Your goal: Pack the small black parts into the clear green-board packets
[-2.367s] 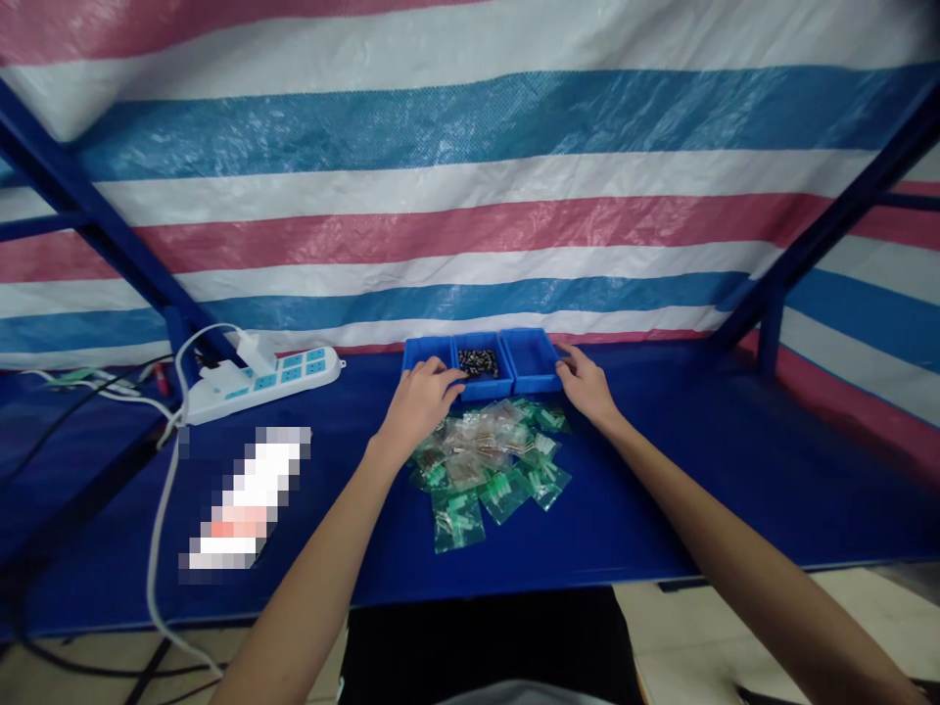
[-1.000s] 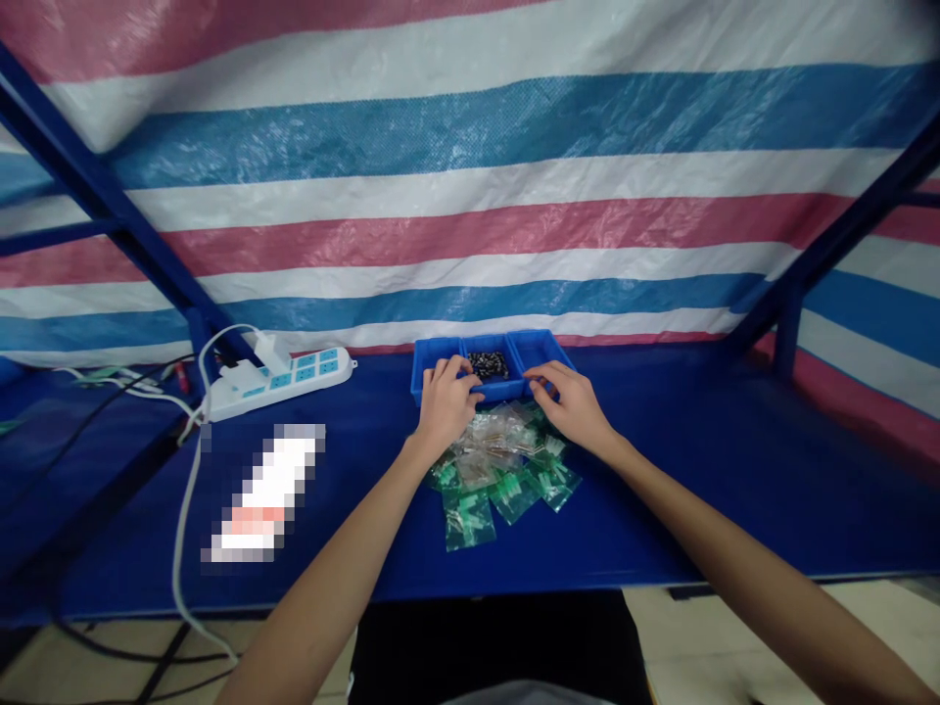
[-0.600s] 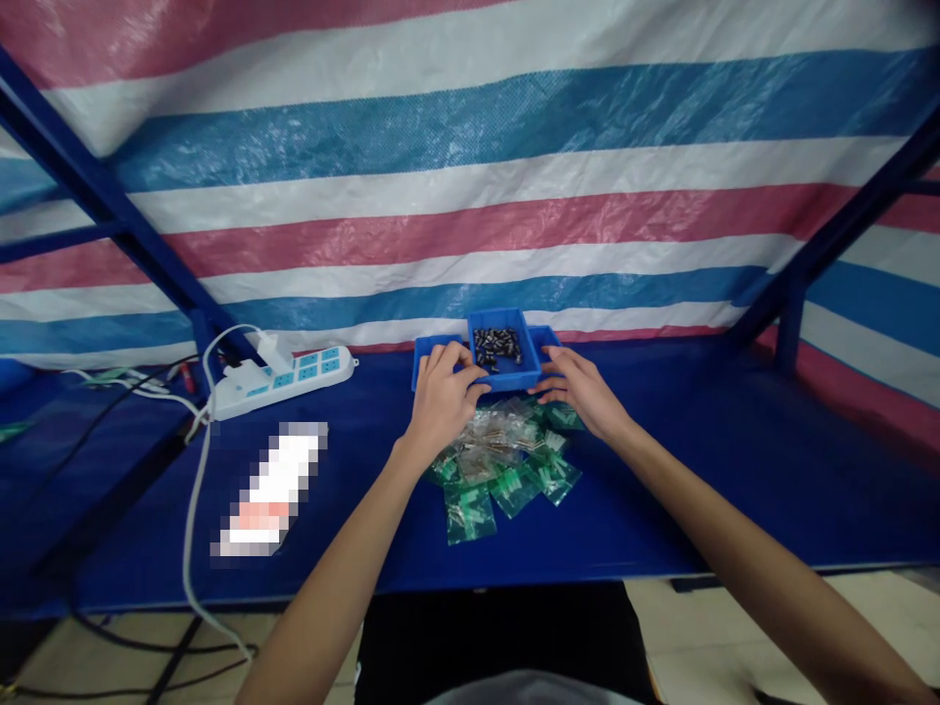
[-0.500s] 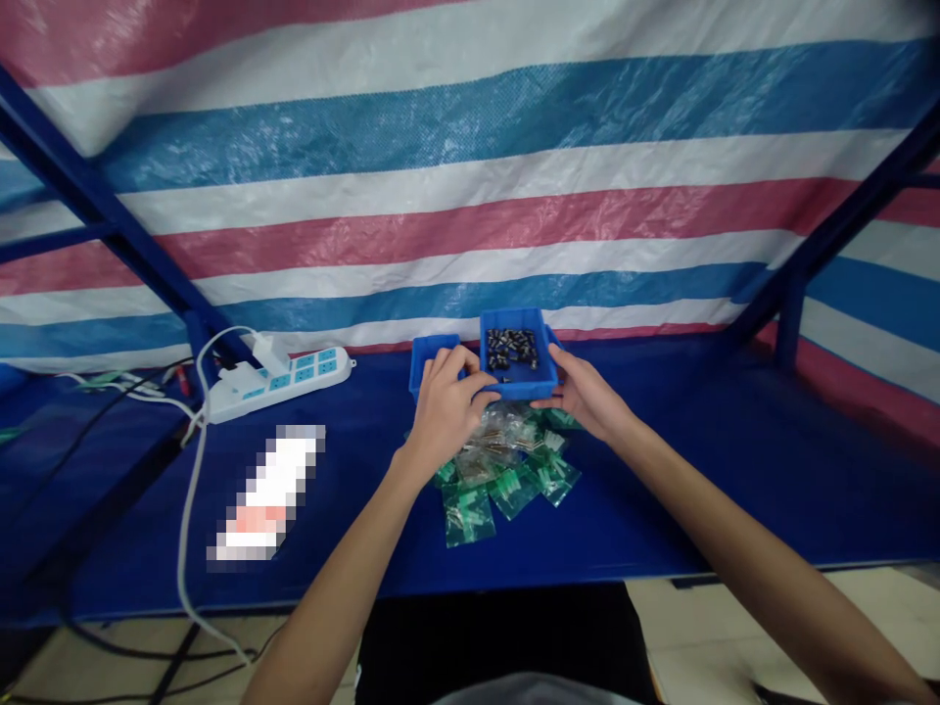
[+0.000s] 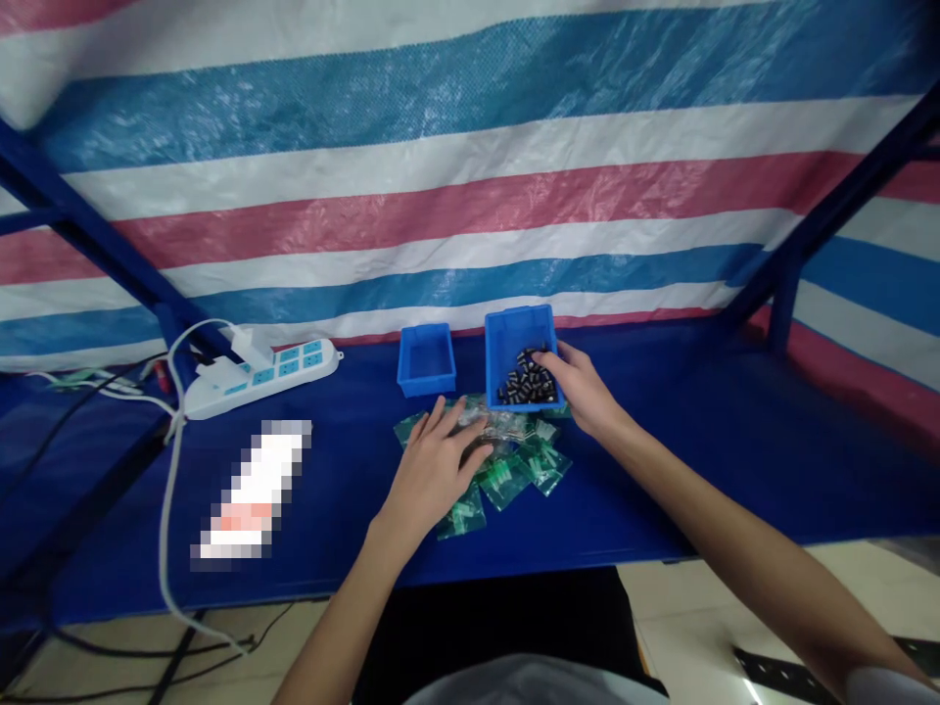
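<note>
The right hand point(image 5: 580, 392) grips a blue tray point(image 5: 523, 357) by its near right corner, fingers curled over the rim and the thumb side against the wall. The tray is tilted toward the person, and the small dark parts point(image 5: 525, 384) inside it have gathered against the low near edge, just beside the gripping fingers. Directly under that grip and a little nearer the person lies a heap of small plastic bags point(image 5: 506, 460), some green and some clear, spread on the blue tabletop point(image 5: 661, 470).

The left hand point(image 5: 433, 475) lies flat on the left part of that heap, fingers spread and extended, pressing on the bags rather than closing around any of them.

To the left of the held tray, well clear of the right hand and just beyond the left hand's fingertips, a second blue tray point(image 5: 427, 358) sits level on the table. Farther left lies a white power strip point(image 5: 260, 377) with a plug in it, and its white cord point(image 5: 167, 470) runs down off the near edge of the table. A striped tarp point(image 5: 470, 196) in blue, white and pink hangs behind everything, framed by blue metal bars point(image 5: 95, 245).
</note>
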Available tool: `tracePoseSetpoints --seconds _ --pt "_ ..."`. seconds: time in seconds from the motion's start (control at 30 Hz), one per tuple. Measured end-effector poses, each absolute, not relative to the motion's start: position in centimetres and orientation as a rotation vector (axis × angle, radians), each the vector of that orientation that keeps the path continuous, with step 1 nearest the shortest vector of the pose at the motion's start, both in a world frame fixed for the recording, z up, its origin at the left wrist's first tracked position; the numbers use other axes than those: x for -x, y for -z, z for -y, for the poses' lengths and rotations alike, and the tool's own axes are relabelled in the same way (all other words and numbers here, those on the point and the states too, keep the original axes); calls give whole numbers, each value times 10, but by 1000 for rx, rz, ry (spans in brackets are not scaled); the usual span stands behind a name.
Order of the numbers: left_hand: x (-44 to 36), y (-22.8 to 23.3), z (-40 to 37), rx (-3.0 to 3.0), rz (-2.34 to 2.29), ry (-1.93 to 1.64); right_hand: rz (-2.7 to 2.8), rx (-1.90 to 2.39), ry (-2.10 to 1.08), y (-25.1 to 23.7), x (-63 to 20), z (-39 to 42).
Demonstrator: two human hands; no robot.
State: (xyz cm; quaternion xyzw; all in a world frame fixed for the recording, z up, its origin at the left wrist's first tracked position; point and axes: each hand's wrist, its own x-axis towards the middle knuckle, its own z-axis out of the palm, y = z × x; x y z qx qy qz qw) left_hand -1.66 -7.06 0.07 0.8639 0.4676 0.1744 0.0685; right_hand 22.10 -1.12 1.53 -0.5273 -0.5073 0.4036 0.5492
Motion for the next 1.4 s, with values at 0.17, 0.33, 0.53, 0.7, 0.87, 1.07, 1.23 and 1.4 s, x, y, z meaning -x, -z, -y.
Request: tracePoseSetpoints --seconds 0.17,0.33,0.53,0.7,0.87,1.07,1.23,1.4 --pt "23 1 83 -2563 -1560 -650 1354 1313 -666 -7 -208 18" --pt "16 8 86 -2505 -1550 -773 1487 1321 -476 -10 -194 31" --pt "12 15 85 -2492 -1544 -778 1634 1334 -384 -13 -189 39" --pt "14 15 85 -2538 -1554 -738 1733 1381 -292 -21 -195 39" --pt "9 10 86 -2631 -1519 -633 1754 1397 -194 -22 -200 37" --pt "11 8 87 -2645 -1384 -672 1806 1369 -128 -19 -198 41" --pt "17 15 85 -2562 -1476 -788 1878 1313 -79 -17 -197 45" --pt "16 21 82 -2522 -1543 -783 1930 1270 -25 -16 -197 46"
